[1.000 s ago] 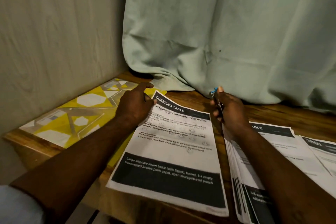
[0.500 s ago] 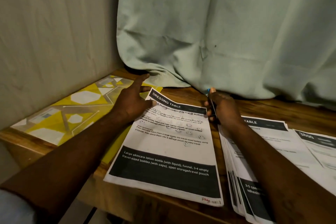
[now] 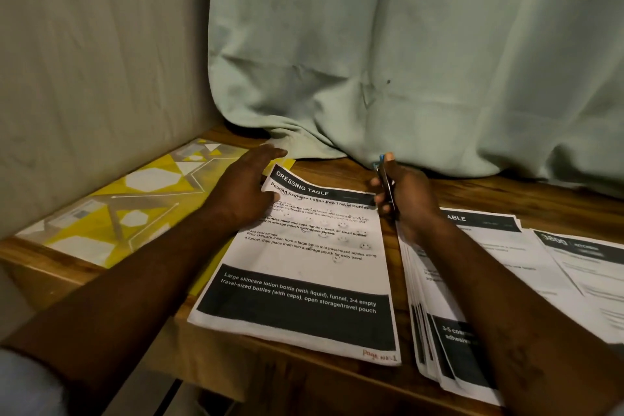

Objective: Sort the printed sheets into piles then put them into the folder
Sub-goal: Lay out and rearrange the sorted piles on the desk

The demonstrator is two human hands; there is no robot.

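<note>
Since 1 second ago the left hand has slid off the top of the page toward the curtain, and the page's top-left corner now curls up against it.

From the left: the yellow patterned folder lies flat on the wooden table, hard against the wall, with no sheet visibly inside. The left hand reaches across its near corner, fingers held straight and gripping nothing. Next comes the "Dressing Table" sheet, marked "Page No. 1" and overlapping the folder's right edge. The right hand is curled round a pen with a blue tip. Under that forearm lies a fanned stack, and further sheets sit at far right.

Sorting appears under way, with about 3 groups laid out. Filing seems not yet begun.

Room is tight. The wall hems the folder on the left, and the curtain drapes onto the tabletop behind. The sheet and the stack both reach the table's front edge and could slip off. Only a narrow strip of bare wood parts them, with more free wood behind the stack.
</note>
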